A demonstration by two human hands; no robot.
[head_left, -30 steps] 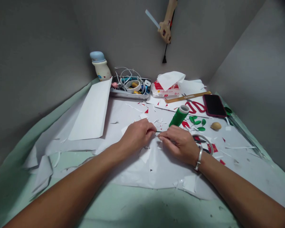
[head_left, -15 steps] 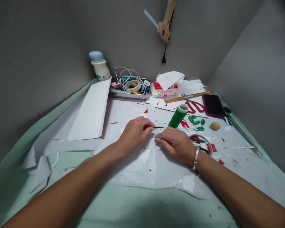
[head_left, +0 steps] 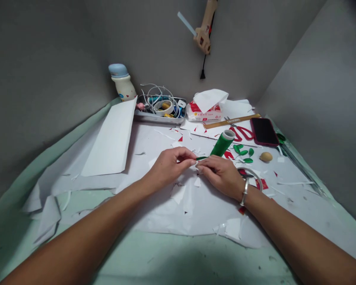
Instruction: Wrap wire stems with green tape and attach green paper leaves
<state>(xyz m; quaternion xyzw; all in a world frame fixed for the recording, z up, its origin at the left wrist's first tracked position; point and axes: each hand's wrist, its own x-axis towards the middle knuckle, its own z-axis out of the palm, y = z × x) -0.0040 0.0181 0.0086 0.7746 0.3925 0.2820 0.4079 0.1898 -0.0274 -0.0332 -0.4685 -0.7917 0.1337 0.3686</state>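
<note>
My left hand [head_left: 176, 164] is closed in a pinch on one end of a slim green leaf-shaped piece [head_left: 201, 158]. My right hand [head_left: 221, 174], with a silver bangle at the wrist, is curled shut at the other end of that piece; what lies between its fingers is hidden. Just behind my right hand a spool of green thread [head_left: 222, 144] stands tilted. To its right lie several small green leaves [head_left: 243, 152] and a tan egg-shaped object [head_left: 266, 157]. A roll of clear tape [head_left: 259, 178] sits partly behind my right wrist.
White paper with scraps covers the table. At the back are a metal tray [head_left: 157, 118] of threads and tape, a tissue pack [head_left: 203, 113], a wooden ruler [head_left: 233, 121], red-handled scissors [head_left: 245, 133] and a phone [head_left: 264, 132]. A folded white card [head_left: 109, 142] is at left; a glue gun [head_left: 203, 37] hangs above.
My left hand has moved slightly right and its fingers have opened out a little around the pinch. My right hand has risen and come against the green piece, closing the gap between the hands.
</note>
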